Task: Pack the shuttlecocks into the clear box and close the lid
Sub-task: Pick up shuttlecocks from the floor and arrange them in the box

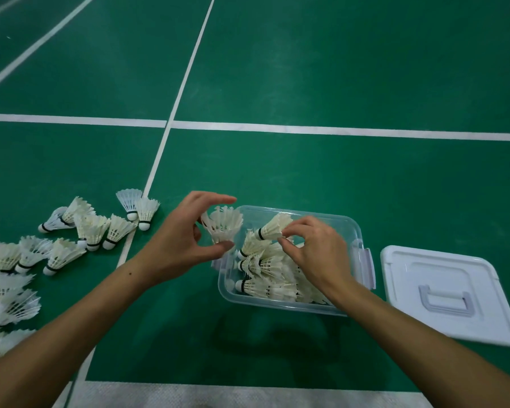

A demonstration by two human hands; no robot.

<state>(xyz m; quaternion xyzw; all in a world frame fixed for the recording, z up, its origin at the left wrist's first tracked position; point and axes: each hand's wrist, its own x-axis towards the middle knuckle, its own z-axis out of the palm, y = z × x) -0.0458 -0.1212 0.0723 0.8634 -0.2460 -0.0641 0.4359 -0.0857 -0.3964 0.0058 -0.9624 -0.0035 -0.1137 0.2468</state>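
The packing is partway through, by my reading. The clear box [295, 260] sits on the green floor [306, 69] with its top open, and a fair heap of packed shuttlecocks [262, 272] already lies inside, though it does not look full.

The left hand [183, 234], at the box's left rim, holds a shuttlecock [226, 226] between thumb and curled fingers, feathers up, seemingly about to go in. The right hand [315, 248], over the box, pinches the feather end of another shuttlecock [273, 228] with its fingertips, cork toward the left.

Plenty is left: loose shuttlecocks [80, 231] lie scattered well to the left of the box, running off the picture's edge. The white lid [445, 293] lies flat just to the right of the box, handle up, not yet fitted.
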